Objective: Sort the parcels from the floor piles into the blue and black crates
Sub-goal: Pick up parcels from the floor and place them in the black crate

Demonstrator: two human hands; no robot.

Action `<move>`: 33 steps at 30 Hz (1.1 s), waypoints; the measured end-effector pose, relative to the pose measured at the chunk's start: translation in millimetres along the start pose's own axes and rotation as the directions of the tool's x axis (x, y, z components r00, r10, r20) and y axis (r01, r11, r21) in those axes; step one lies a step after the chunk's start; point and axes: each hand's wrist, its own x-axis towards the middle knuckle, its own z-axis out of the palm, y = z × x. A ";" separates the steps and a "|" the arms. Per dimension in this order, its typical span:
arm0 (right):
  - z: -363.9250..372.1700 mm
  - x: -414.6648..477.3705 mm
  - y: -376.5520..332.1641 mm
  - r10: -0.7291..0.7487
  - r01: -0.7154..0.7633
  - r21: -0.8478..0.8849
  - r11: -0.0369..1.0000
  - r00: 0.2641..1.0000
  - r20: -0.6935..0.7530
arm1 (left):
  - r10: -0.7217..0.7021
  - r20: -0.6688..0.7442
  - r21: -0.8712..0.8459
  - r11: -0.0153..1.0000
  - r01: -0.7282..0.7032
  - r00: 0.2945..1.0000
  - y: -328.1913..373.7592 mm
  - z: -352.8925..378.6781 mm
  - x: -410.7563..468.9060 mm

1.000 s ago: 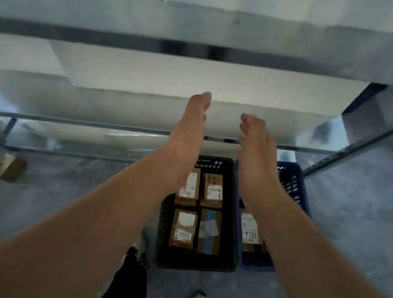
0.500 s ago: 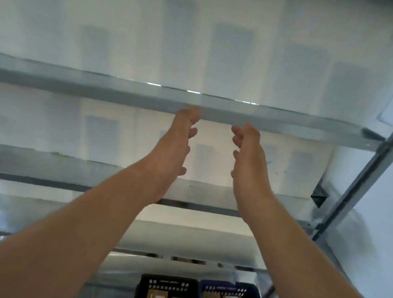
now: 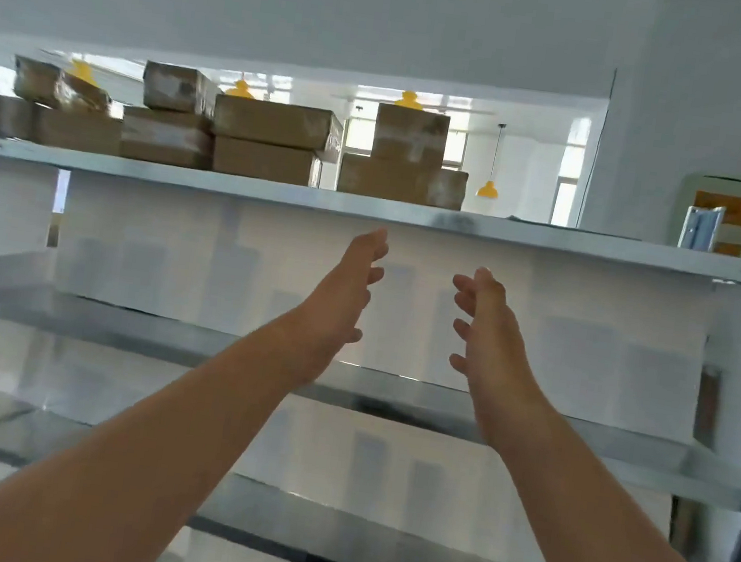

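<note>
Parcels [image 3: 276, 124] stacked, above left hand [image 3: 343, 289], right hand [image 3: 486, 327]

No text was legible, pale patches on cardboard parcels [image 3: 276, 122], upper left, too blurred, orange placard [image 3: 720, 209], upper right, unreadable.

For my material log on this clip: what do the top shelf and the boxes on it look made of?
Shelf: probably galvanised or painted steel. It is grey, with a dull sheen along its thin folded front edge. Boxes: brown cardboard with a matte surface. Some show pale bands that could be tape or scuffs, and blur hides finer detail.
</note>
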 end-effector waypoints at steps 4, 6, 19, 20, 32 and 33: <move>11.1 -2.8 -24.1 -0.043 0.043 -0.001 0.999 0.998 0.046 | 0.037 -0.042 0.019 0.999 -0.036 0.998 26.7 -10.8 -3.4; 20.4 -5.4 -30.2 -0.050 0.050 0.001 0.999 0.996 0.071 | 0.049 -0.070 0.018 0.999 -0.048 0.996 31.4 -21.4 -5.5; 155.2 -49.3 -25.6 -0.015 0.024 -0.043 0.999 0.982 0.188 | -0.032 -0.162 0.021 0.999 0.036 0.986 -4.1 -164.2 -38.3; 174.4 -56.2 -23.6 0.000 0.008 -0.040 0.999 0.978 0.209 | -0.039 -0.178 0.030 0.999 0.045 0.983 -8.7 -182.5 -43.9; 408.6 -163.4 25.1 0.165 -0.186 0.003 0.983 0.877 0.451 | -0.200 -0.424 0.034 0.971 0.236 0.883 -77.1 -407.4 -138.8; 422.5 -169.3 29.7 0.182 -0.207 0.003 0.978 0.867 0.464 | -0.222 -0.436 0.025 0.966 0.259 0.872 -83.8 -419.4 -144.2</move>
